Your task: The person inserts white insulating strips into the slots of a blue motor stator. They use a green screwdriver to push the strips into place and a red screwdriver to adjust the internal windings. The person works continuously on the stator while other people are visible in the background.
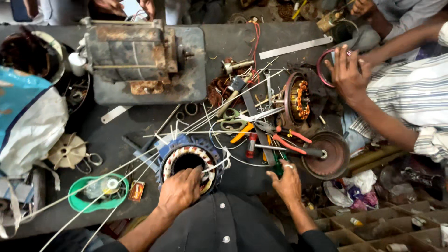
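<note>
A blue and white sack (28,116) lies at the far left of the dark workbench (224,42), with a green plastic ring (95,193) nearer the front edge. The left hand (179,189) lies palm-down on the near rim of the round blue-cased motor stator with white-taped copper windings (189,161); its fingers are curled over the rim into the bore, pressing rather than pinching. Just right, the right hand (285,182) closes on a green-handled tool (279,164), which pokes out beyond the fingertips. Farther right sits a rusty brown round end cover (326,156). Another person's hand (347,74) grips a red wire loop (326,67).
</note>
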